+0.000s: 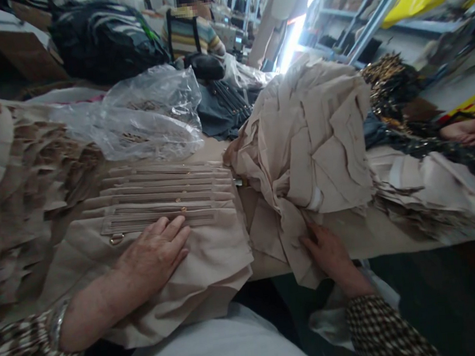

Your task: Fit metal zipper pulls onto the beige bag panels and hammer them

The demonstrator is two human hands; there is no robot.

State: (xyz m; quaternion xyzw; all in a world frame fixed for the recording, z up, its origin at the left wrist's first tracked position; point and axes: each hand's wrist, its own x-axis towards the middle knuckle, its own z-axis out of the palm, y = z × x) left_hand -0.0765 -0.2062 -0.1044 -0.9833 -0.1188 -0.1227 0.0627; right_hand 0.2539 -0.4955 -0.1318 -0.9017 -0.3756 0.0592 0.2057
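Fingers (176, 230) flat, my left hand (150, 254) is touching zippered panels (156, 210), right hand (331, 252) fabric (295, 231), pinch unclear; worktable (364, 235) beneath, co-worker (206, 35) at twelve o'clock.

Zippered panels (216, 244) are matt cloth, the clear bag (159, 110) glossy plastic

A bare strip of the counter (362, 232) along the near edge leaves passage from the right hand (331, 253) toward the cloth stack (433, 198) at far right. Between the zippered panels (214, 247) and the heaped beige cloth (317, 136) the gap is narrow — a loose flap crowds it — and beyond the panels a clear plastic bag (148, 119) stands in the way, though the air above them is open.
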